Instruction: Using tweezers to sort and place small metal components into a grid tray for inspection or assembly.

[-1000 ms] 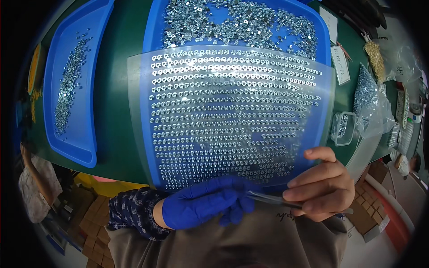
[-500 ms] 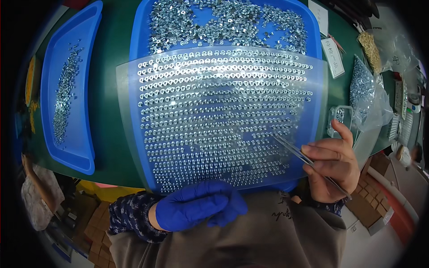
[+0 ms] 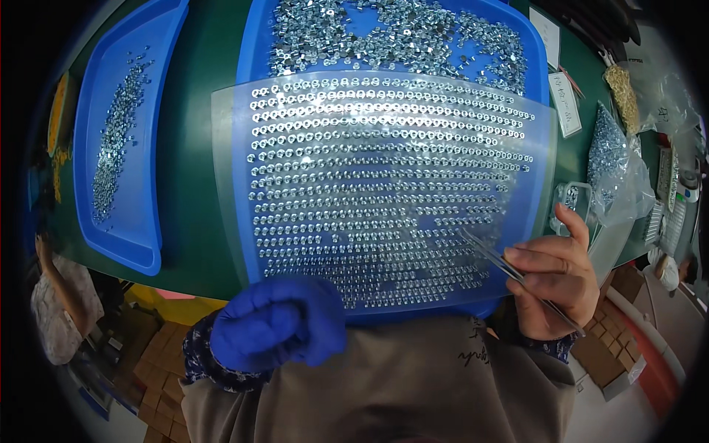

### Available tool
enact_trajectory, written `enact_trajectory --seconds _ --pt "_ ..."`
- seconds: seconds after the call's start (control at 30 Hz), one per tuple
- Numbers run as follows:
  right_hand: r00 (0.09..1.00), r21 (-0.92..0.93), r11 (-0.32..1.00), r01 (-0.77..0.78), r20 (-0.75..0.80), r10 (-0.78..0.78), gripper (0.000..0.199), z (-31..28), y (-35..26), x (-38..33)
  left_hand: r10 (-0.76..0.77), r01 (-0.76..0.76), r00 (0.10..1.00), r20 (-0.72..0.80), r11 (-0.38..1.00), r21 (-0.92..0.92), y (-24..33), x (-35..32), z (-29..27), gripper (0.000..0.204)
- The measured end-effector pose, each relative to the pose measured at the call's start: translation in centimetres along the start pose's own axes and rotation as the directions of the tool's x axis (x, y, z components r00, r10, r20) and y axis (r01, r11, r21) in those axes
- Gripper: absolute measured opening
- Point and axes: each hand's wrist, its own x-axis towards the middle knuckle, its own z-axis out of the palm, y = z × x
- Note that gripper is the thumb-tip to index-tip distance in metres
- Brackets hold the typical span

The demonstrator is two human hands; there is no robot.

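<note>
Pinching a pair of metal tweezers (image 3: pixel 509 273) between thumb and fingers, the right hand (image 3: pixel 555 284) is holding the tips over the right side of a clear sheet (image 3: pixel 226 111). I cannot tell whether the tips are gripping a piece. With fingers curled, the gloved left hand (image 3: pixel 277 325) is covering the sheet's lower left edge; its contents, if any, are hidden from me. Rows of small metal pieces (image 3: pixel 369 177) are occupying the sheet, which is lying across a large blue tray (image 3: pixel 255 44). Past the sheet's far edge, I am seeing loose pieces (image 3: pixel 399 37) spreading over the tray floor. Leftward, a second blue tray (image 3: pixel 145 162) is containing a long, narrow pile (image 3: pixel 112 155). Rightward, a small clear box (image 3: pixel 588 199) is holding silvery pieces; beside it, a clear bag (image 3: pixel 607 151) is bulging with more.
</note>
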Motion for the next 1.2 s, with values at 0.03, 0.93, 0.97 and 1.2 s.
enact_trajectory --seconds 0.03,0.93,0.97,1.2 --pt "1.0 0.006 1.0 0.003 0.002 -0.003 0.027 0.0 -0.1 0.1 0.002 -0.002 1.0 -0.006 1.0 0.001 0.1 -0.2 -0.3 0.036" --pt "0.991 0.01 0.996 0.084 0.103 -0.084 0.023 1.9 -1.4 2.1 0.44 -0.426 0.898 -0.014 0.859 -0.285 8.3 2.9 -9.9 0.036" --pt "0.993 0.005 0.997 0.078 0.092 -0.078 0.023 2.0 -1.4 2.1 0.439 -0.424 0.898 -0.013 0.859 -0.286 8.2 3.0 -9.8 0.036" --pt "0.993 -0.001 0.997 0.081 0.084 -0.08 0.023 2.3 -1.2 2.3 0.43 -0.43 0.901 -0.058 0.87 -0.239 7.9 3.0 -9.6 0.036"
